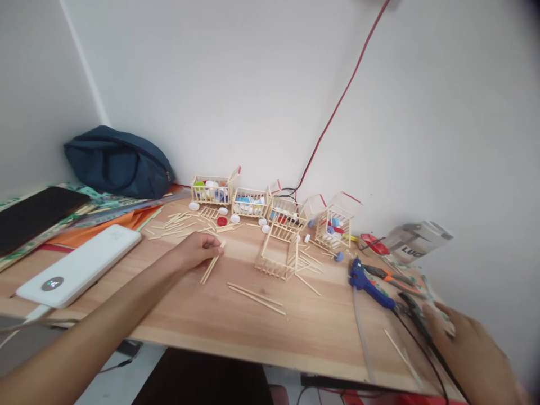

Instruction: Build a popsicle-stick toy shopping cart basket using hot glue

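My left hand (198, 251) is closed in a pinch on thin wooden sticks (212, 269), whose lower ends point down at the wooden table. Two more loose sticks (256, 298) lie in front of it. To the right stands a small open cart frame (277, 253) made of sticks, touched by neither hand. At the right edge, my right hand (468, 343) is at the dark-handled pliers (415, 318). Its fingers are blurred and partly hidden, so its grip is unclear. Beside the pliers lie a blue glue gun (371, 287) and orange-handled pliers (388, 275).
Along the wall stand several small stick carts (250, 202) filled with bottle caps. Loose caps and cut sticks (172, 224) lie around them. At left are a white power bank (80, 264), a black phone (42, 214) and a blue pouch (120, 163). A red cable (337, 107) hangs down the wall.
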`<action>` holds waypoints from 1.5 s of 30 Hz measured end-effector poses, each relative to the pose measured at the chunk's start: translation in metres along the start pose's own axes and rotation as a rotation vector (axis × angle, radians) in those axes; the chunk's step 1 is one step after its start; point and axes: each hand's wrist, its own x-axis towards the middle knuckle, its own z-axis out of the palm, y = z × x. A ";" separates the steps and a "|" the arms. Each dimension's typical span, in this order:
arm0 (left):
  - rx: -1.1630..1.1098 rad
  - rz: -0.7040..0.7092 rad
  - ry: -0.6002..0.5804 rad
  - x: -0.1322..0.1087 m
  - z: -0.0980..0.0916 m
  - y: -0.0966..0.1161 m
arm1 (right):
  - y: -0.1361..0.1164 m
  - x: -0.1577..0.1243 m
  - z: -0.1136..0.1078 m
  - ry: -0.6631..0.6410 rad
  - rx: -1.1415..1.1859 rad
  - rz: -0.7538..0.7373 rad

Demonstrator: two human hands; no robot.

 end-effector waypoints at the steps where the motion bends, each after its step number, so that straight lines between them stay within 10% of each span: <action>1: 0.029 0.021 0.010 0.003 0.000 0.000 | -0.018 0.001 -0.001 -0.022 0.035 0.028; 7: 0.135 0.074 0.025 0.019 0.003 -0.002 | -0.146 0.001 0.016 -0.313 0.549 -0.088; 13: 0.047 0.075 0.046 0.019 0.000 -0.012 | -0.215 0.018 0.053 -0.482 0.467 -0.238; 45: 0.479 0.195 0.236 0.014 0.003 -0.004 | -0.241 0.031 0.062 -0.515 0.564 -0.387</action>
